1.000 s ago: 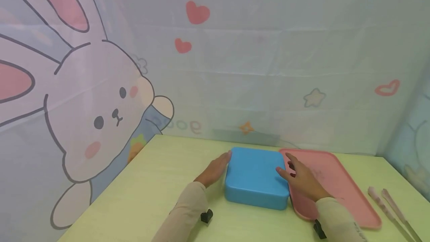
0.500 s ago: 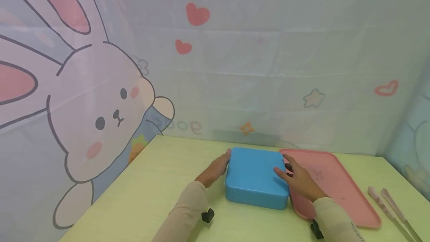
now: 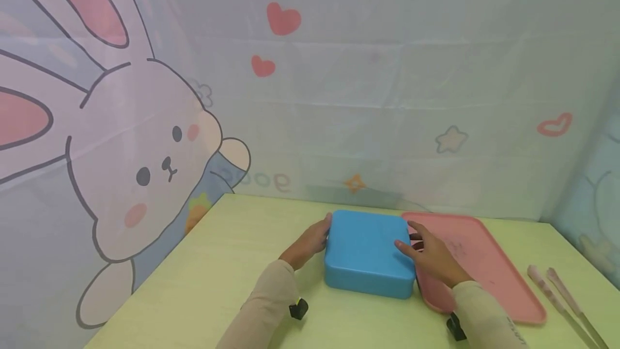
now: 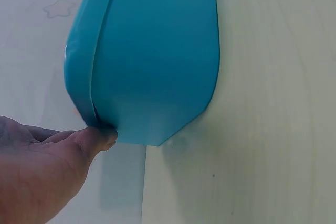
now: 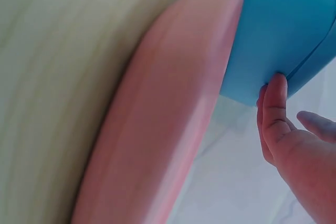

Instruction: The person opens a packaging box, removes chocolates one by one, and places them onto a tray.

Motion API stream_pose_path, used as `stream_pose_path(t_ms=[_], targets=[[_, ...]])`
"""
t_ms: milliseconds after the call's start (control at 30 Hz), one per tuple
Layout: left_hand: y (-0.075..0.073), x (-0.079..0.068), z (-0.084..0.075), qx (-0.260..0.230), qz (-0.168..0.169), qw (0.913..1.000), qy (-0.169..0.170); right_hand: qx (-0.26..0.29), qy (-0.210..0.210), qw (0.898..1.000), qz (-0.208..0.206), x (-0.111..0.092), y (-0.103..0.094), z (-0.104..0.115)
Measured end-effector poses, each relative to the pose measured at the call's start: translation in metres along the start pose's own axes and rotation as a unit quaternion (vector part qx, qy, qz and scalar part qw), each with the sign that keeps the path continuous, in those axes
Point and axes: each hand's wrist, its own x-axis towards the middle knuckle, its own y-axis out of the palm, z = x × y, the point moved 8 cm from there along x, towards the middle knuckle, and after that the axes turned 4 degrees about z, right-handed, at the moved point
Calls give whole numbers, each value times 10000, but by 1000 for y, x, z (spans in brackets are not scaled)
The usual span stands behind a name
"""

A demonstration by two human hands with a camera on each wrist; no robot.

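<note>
A blue square box (image 3: pixel 369 252) with a lid stands on the pale green table, and a lid seam runs along its sides. My left hand (image 3: pixel 308 241) lies at its far left side. In the left wrist view, fingertips (image 4: pixel 100 137) touch the box at the lid seam near a corner. My right hand (image 3: pixel 437 256) is at the right side. Its fingers (image 5: pixel 275 98) touch the side just by the seam in the right wrist view, while the thumb stands apart from them. In the head view that thumb reaches toward the top's right edge.
A pink tray (image 3: pixel 477 252) lies to the right, its left edge right against the box. Two thin pale-handled utensils (image 3: pixel 557 295) lie beyond it, their lower ends cut off. A rabbit-print cloth (image 3: pixel 339 96) hangs behind the table (image 3: pixel 232 252).
My right hand has come slightly left, its fingers closer to the box's right side. The left hand has barely shifted, and the box stays in place.
</note>
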Motion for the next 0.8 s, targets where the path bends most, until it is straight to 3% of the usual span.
stream_pose_path(t_ms=[233,533,800], targets=[[0,-5,-4,-369,-67,9993,11,317,51,9994,-95,-5,-4,1],[-5,-12,-13,596,97,9938,937,871,93,9961,-94,-4,-4,-3],[-6,-17,-11,361,242,9964,722,1234,-35,9922,-145,-2,-6,-2]])
